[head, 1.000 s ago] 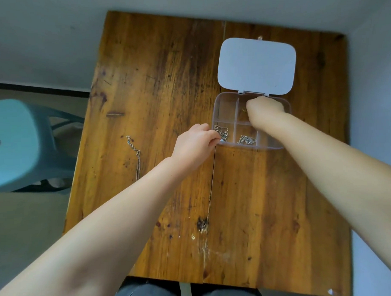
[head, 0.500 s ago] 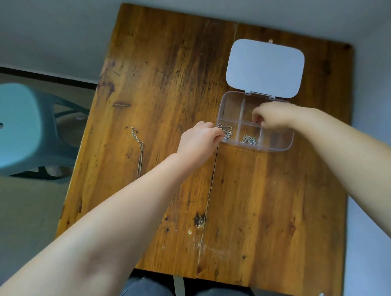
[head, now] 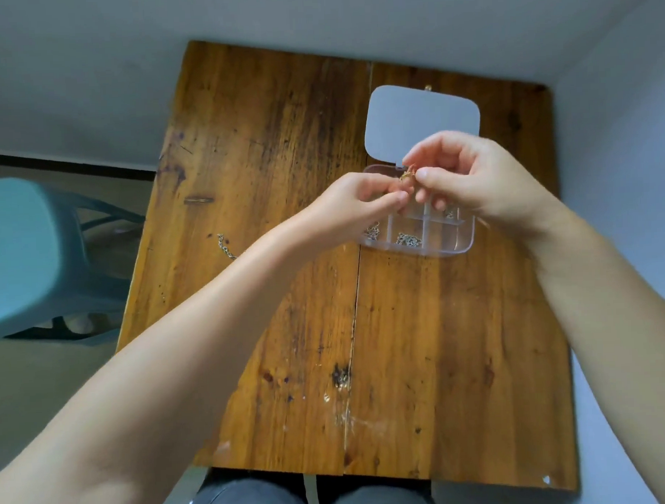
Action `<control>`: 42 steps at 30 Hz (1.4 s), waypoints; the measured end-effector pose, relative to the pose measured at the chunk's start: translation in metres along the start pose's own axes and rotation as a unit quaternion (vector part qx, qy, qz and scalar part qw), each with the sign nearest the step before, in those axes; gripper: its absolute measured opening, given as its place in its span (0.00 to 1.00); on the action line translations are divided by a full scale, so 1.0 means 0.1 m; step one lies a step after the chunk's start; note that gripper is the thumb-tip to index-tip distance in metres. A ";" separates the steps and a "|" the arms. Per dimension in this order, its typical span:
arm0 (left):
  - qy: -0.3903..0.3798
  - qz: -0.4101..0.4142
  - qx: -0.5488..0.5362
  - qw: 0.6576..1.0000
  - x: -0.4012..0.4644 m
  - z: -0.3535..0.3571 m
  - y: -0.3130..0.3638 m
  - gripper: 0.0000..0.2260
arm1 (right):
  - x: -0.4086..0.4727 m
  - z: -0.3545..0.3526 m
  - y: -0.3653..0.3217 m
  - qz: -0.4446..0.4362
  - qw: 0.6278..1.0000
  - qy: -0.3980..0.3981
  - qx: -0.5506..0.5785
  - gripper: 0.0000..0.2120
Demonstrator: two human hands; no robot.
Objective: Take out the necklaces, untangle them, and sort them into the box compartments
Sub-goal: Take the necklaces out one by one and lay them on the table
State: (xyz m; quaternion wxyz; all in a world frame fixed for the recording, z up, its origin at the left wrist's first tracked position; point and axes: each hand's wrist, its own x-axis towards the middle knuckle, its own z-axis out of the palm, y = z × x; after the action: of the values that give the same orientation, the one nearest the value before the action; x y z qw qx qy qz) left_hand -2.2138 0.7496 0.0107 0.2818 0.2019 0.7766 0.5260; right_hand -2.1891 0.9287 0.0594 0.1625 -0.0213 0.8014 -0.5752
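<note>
A clear plastic box [head: 462, 243] with several compartments sits on the wooden table [head: 267, 148], its grey lid [head: 420, 120] flipped open behind it. Both hands hover over the box's back row. My right hand [head: 467, 175] and my left hand [head: 355, 202] pinch a small gold necklace [head: 407, 173] between their fingertips. Silver chains lie in the front left compartment [head: 373, 231] and the front middle compartment [head: 409, 241]; another bit of chain shows further right [head: 450, 213]. A silver necklace [head: 225, 246] lies loose on the table's left side, partly hidden by my left forearm.
A teal plastic stool [head: 25, 255] stands on the floor left of the table. A white wall runs along the table's far and right edges. My knees [head: 309, 497] show under the near edge.
My right hand lifted a gold necklace out of the box's back row. My left hand left the box's front left corner and rose to grip the same necklace.
</note>
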 end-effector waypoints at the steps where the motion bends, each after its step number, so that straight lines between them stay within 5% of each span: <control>1: -0.009 -0.016 -0.014 1.000 -0.05 -0.11 -0.01 0.11 | -0.08 0.03 0.02 0.007 0.999 0.024 0.043 0.07; 7: -0.065 -0.108 -0.043 0.991 -0.33 -0.70 -0.55 0.17 | -0.68 0.94 0.55 0.195 0.955 0.121 0.187 0.07; 11: -0.100 -0.138 0.140 0.975 -0.32 -0.68 -0.94 0.16 | -0.94 1.92 0.80 0.334 0.898 0.178 0.225 0.04; 14: -0.167 -0.084 0.293 0.938 -0.29 -0.62 -1.15 0.16 | -1.02 2.54 0.91 0.380 0.880 0.201 0.201 0.03; 19: -0.173 0.071 0.459 0.869 -0.34 -0.45 -1.39 0.14 | -1.04 3.02 1.04 0.374 0.903 0.211 -0.011 0.03; 22: -0.153 0.119 0.495 0.847 -0.36 -0.39 -1.46 0.12 | -1.05 2.99 1.04 0.350 0.914 0.168 -0.118 0.05; 25: -0.116 0.120 0.473 0.865 -0.37 -0.34 -1.42 0.13 | -1.02 2.66 0.99 0.308 0.932 0.159 -0.101 0.07; 32: 0.017 0.113 0.397 0.911 -0.14 0.10 -0.98 0.21 | -0.39 0.59 0.95 0.172 0.912 0.305 -0.214 0.10; 35: 0.054 0.067 0.394 0.915 -0.04 0.24 -0.92 0.13 | 0.07 -0.08 1.00 0.186 0.894 0.196 -0.357 0.15; 39: 0.109 0.035 0.384 0.916 0.03 0.35 -0.88 0.08 | 0.51 -0.41 1.07 0.241 0.789 -0.098 -0.557 0.18; 42: 0.132 0.019 0.383 0.914 0.02 0.39 -0.88 0.07 | 0.58 -0.40 1.09 0.248 0.740 -0.187 -0.596 0.16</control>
State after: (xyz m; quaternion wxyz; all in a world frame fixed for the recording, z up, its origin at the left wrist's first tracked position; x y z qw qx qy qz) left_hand -2.1915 0.7460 -0.0831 0.0679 0.2375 0.9448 0.2154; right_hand -2.2392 0.9896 -0.0444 0.4000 -0.0220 0.9112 0.0964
